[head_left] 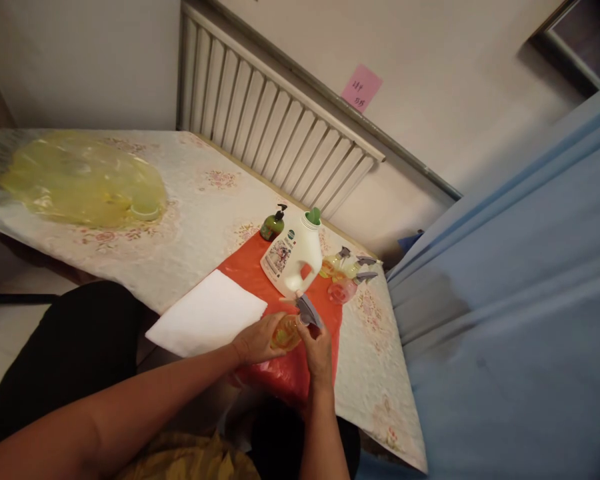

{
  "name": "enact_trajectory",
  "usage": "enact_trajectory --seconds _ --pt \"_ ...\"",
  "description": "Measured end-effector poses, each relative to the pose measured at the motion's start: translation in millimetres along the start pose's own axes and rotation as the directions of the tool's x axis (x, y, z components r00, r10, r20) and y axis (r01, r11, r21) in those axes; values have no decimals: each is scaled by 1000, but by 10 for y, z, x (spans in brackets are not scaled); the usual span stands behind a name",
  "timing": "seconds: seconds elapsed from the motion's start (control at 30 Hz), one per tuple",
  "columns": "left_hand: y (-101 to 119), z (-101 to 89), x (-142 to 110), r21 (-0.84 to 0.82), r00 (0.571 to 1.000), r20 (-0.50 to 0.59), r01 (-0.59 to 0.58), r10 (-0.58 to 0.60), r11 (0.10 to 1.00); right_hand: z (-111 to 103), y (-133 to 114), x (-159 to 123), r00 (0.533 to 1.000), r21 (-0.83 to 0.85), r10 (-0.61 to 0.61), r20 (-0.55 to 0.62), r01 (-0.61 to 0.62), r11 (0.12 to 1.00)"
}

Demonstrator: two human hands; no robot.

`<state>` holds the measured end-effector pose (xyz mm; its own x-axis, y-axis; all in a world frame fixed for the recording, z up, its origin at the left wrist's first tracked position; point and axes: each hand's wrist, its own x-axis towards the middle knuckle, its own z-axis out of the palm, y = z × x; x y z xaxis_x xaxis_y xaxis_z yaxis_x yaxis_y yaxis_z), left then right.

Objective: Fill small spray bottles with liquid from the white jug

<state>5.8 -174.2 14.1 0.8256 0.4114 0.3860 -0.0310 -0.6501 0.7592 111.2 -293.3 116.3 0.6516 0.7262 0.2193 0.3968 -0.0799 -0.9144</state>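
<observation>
My left hand (256, 343) is wrapped around a small clear spray bottle (286, 333) with yellowish liquid, over a red plastic sheet (280, 373). My right hand (318, 348) grips the bottle's grey trigger spray head (307, 311) at its top. Just behind stands a large white detergent jug (291, 257) with a green cap. A folded white cloth (207, 313) lies to the left of my hands.
A small green pump bottle (273, 224) stands behind the jug. Several small spray bottles (347, 273) lie to its right. A crumpled yellow plastic bag (80, 180) sits at the table's far left. A white radiator (275, 127) lines the wall; blue fabric (510, 300) fills the right.
</observation>
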Motion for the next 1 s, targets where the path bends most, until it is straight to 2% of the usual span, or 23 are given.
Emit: enact_trajectory --seconds 0.13,0.2,0.43,0.57,0.67,0.77,0.83,1.0 --pt "-6 6 -12 30 1000 19 -10 10 1000 124 -22 16 985 -61 40 -165 -51 997" --pt "-3 1 -8 35 1000 19 -11 10 999 151 -3 16 982 -49 35 -183 -44 998" --pt "6 -16 8 28 998 55 8 -10 1000 -6 81 -18 999 109 -5 45 0 994" --pt "-11 3 -5 50 999 39 -3 1 999 28 116 20 999 141 15 -40 -10 990" --pt "-19 16 -7 57 1000 29 -14 12 998 99 137 55 992 90 32 -125 -21 996" --pt "-9 11 -4 54 999 27 -20 19 998 126 157 54 988 59 22 -153 -13 998" --pt "5 -2 -2 53 999 30 -19 18 998 103 169 34 991 62 3 -133 6 998" --pt "32 -26 -3 42 999 30 -24 23 999 2 165 -12 1000 124 -15 12 13 992"
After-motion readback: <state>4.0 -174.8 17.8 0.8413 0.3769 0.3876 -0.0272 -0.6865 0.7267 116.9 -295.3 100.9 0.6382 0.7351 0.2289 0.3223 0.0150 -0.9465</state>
